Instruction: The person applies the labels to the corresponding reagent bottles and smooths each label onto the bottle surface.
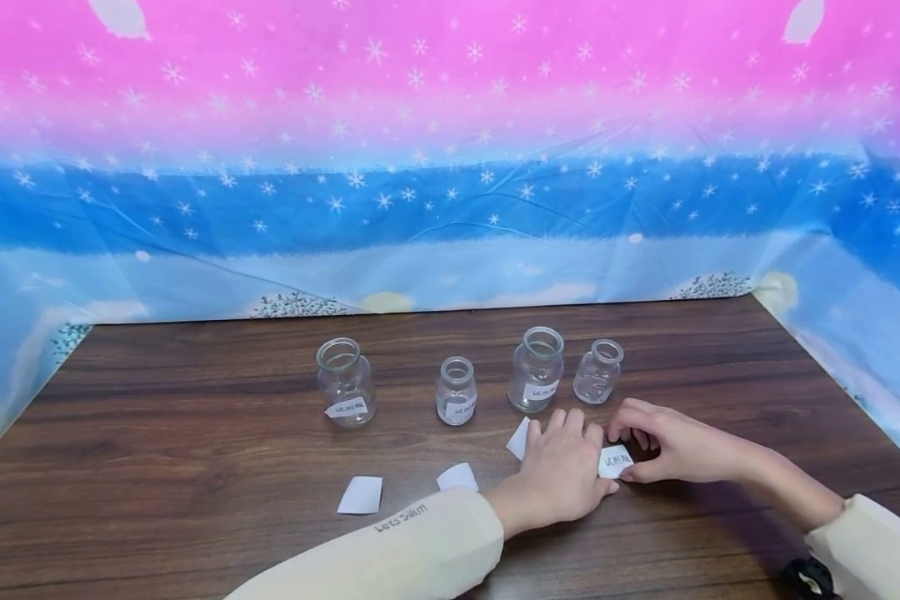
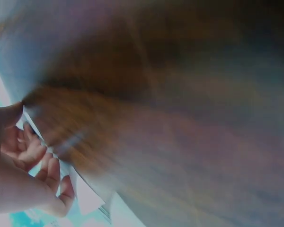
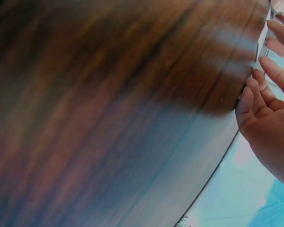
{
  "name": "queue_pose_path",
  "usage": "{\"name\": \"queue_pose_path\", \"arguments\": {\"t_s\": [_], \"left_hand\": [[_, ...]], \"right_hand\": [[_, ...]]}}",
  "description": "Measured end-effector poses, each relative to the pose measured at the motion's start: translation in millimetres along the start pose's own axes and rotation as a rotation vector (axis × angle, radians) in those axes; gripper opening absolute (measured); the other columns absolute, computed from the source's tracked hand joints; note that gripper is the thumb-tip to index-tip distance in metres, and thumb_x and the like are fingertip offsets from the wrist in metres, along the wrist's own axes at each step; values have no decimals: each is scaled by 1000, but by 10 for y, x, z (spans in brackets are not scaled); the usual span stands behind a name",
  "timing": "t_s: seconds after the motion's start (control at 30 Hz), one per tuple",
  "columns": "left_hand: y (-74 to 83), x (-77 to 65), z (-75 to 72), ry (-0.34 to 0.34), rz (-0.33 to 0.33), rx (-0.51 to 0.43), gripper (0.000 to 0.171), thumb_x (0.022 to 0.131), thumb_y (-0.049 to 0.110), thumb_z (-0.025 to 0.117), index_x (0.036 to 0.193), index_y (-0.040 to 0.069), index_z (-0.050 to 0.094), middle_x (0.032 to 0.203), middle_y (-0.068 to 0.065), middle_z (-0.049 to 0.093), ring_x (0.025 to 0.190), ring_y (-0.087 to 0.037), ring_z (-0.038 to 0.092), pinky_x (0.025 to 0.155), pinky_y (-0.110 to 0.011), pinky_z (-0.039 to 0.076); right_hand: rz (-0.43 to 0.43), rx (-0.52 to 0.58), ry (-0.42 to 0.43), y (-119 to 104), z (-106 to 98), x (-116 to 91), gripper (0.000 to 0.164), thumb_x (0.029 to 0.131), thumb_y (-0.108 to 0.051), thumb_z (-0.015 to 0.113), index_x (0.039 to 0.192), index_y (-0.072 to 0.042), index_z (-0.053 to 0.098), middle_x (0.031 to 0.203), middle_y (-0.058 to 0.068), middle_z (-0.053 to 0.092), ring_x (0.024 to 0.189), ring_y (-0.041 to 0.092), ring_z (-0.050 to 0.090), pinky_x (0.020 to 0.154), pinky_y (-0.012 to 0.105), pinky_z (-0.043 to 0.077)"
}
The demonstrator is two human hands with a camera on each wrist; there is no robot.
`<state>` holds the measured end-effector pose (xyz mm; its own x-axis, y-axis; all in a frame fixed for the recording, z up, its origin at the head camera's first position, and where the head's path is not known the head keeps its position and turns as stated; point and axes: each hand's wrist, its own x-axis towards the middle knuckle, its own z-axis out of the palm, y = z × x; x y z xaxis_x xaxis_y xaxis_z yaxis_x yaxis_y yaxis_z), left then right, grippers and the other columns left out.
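Observation:
A white label (image 1: 616, 461) with handwriting lies between the two hands, its left edge hidden by the left hand. My left hand (image 1: 562, 475) rests palm down over the table, fingers stretched forward, its thumb touching the label's lower edge. From the other side my right hand (image 1: 671, 442) holds the label's right edge, thumb at the lower corner and curled fingers above. Partly behind the left hand is a blank white paper piece (image 1: 519, 439). Both wrist views are blurred; the left hand (image 2: 45, 179) and right hand (image 3: 270, 118) appear at their edges.
Labelled glass jars stand farther back: a large one (image 1: 347, 383), a small one (image 1: 457, 392) and another large one (image 1: 536, 371). A small jar (image 1: 598, 372) at the right shows no label. White paper pieces (image 1: 360, 495) (image 1: 457, 477) lie on the brown table (image 1: 157, 467).

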<state>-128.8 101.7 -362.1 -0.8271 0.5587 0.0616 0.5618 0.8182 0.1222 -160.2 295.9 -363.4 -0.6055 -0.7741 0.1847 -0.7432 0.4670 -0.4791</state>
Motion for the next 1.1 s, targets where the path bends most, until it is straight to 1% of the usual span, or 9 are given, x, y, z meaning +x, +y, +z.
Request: {"name": "queue_pose_path", "arguments": {"t_s": [0.13, 0.23, 0.33, 0.57, 0.77, 0.93, 1.1], "left_hand": [[-53, 34, -4, -6, 31, -26, 39, 77, 50, 66, 102, 22, 57, 96, 6, 46, 92, -11, 42, 69, -29, 31], [-80, 48, -21, -16, 59, -39, 34, 78, 46, 67, 99, 21, 57, 96, 5, 47, 91, -11, 42, 67, -28, 31], [-94, 58, -35, -20, 72, -44, 31, 79, 44, 66, 96, 20, 57, 95, 5, 47, 91, -12, 42, 66, -27, 30], [-116, 62, -31, -10, 78, -65, 28, 77, 43, 68, 89, 21, 55, 93, 5, 47, 90, -12, 43, 65, -27, 30], [-110, 67, -17, -20, 92, -63, 27, 79, 41, 67, 91, 20, 55, 92, 5, 46, 90, -12, 43, 65, -27, 30], [-91, 64, -1, -17, 87, -62, 27, 80, 41, 67, 92, 20, 56, 91, 5, 46, 90, -11, 42, 66, -26, 30], [-84, 58, 2, -12, 79, -66, 26, 80, 40, 67, 91, 20, 55, 92, 5, 46, 90, -11, 41, 66, -26, 30]], "right_hand": [[19, 25, -2, -2, -8, -22, 34, 71, -9, 75, 95, -17, 53, 83, -5, 45, 66, 7, 43, 55, 18, 39], [31, 28, -4, -2, -1, -24, 33, 72, -8, 74, 95, -16, 53, 82, -5, 44, 66, 7, 42, 55, 18, 38], [38, 23, -1, -9, 9, -22, 32, 71, -6, 74, 93, -16, 52, 81, -5, 44, 66, 6, 42, 54, 18, 38], [49, 23, 11, -38, 24, -23, 31, 71, -2, 71, 89, -17, 51, 79, -6, 43, 66, 5, 42, 54, 18, 38], [38, -2, 37, -45, 30, -25, 33, 69, -2, 72, 90, -18, 51, 79, -7, 43, 66, 5, 42, 55, 18, 38], [57, -17, 43, -64, 29, -26, 34, 66, -4, 74, 89, -17, 53, 81, -7, 44, 68, 5, 43, 56, 19, 38], [90, -15, 29, -82, 30, -16, 33, 65, -3, 73, 86, -18, 52, 79, -8, 43, 67, 4, 43, 55, 18, 38]]}}
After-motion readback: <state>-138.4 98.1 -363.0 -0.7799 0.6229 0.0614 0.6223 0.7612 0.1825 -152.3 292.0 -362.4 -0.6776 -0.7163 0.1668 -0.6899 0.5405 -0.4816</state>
